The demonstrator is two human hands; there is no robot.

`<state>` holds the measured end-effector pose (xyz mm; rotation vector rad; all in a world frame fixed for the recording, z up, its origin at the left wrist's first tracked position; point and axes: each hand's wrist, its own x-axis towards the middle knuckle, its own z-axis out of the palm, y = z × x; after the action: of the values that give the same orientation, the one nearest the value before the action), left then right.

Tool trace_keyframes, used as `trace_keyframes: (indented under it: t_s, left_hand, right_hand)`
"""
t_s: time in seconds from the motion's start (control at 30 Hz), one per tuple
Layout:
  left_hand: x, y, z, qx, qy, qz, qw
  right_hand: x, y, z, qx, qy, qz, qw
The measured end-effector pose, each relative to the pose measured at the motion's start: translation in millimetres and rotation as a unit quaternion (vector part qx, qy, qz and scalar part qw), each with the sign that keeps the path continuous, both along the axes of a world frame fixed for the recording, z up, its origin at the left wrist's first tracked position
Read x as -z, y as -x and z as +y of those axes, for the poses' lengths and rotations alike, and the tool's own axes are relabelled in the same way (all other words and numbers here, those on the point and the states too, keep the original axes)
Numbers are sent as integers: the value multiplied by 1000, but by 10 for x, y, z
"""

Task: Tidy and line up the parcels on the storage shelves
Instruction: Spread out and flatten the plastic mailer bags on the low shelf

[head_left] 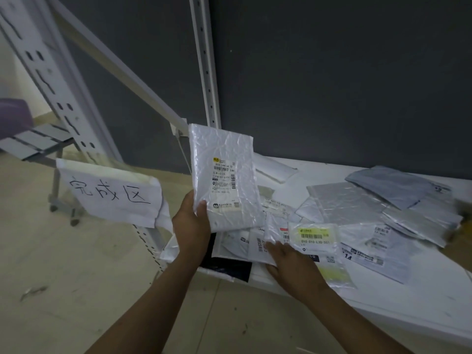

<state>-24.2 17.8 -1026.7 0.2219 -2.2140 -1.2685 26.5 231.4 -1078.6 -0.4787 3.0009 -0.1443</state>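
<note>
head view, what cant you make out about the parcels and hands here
All head view.
- White parcel in the left hand: label print too small to read.
- Black parcel: mostly covered by white parcels and the left forearm.
- Right hand: its back hides whether it pinches the small parcel.
- Grey parcels: blurred near the right edge, which cuts off the shelf.

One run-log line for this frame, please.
stage: sorting | left hand: holds white parcel upright | right hand: touches small parcel, grip unclear | shelf: loose parcels scattered
</note>
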Motion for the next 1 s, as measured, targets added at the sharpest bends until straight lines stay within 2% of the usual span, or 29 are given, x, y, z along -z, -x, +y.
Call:
trace_keyframes:
  t_s: [0.07,0.17,0.3,0.43,0.53,0.67,0.77,0.87,1.0]
  left_hand:
    - [-5,-8,-17,-2,-3,-6,1000]
    - [6,-13,-34,-6,-29,-19,999]
    - [14,-36,-67,4,-25,-17,1000]
    - [51,-15,-147,-4,-52,-29,998]
    - [-1,-28,-196,-18,-103,-37,994]
    - [-6,-16,-205,-33,-155,-70,985]
    - [118,25,-143,-24,-78,-130,988]
    - [235,27,-22,6,-8,-153,988]
    - [325,47,80,1,-5,-186,982]
  right_hand:
    - [-45,-2,4,-8,-13,-15,1000]
    - [-35,14,-5,11,19,-42,999]
    - [67,78,-107,41,71,42,996]
    - [99,79,-183,35,28,36,998]
    - [46,89,-106,60,59,58,995]
    - [-56,149,150,177,233,77,953]
    - [-128,173,321,228,338,89,909]
    - [-157,189,429,274,380,105,877]
    - [-135,183,493,302,400,113,858]
